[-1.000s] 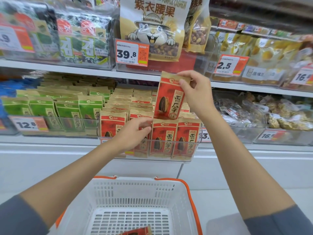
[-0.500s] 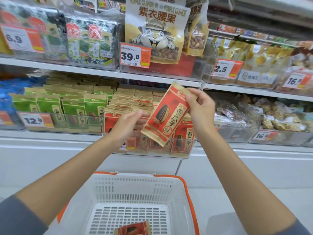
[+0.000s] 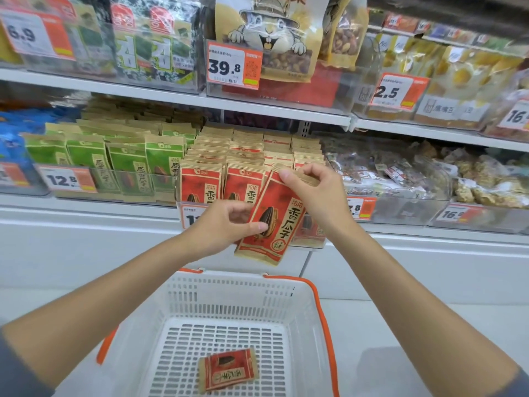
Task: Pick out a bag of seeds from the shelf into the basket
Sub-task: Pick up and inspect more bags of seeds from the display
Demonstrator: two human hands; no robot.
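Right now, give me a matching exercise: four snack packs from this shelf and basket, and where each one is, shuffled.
1 tilted red seed bag
2 small red seed bag
3 green seed bags
4 rabbit-print nut bag

A upper shelf, behind the 39.8 price tag
B pinched by left hand and right hand
C lying in the basket
D lower shelf, left of shelved red bags

Pairs: 1-B, 2-C, 3-D, 4-A

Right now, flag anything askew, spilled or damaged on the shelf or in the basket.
Nothing spilled or torn. Only the red seed bag, pinched by the right hand and left hand, hangs tilted before the upright shelf rows; a second bag lies slanted on the basket floor.
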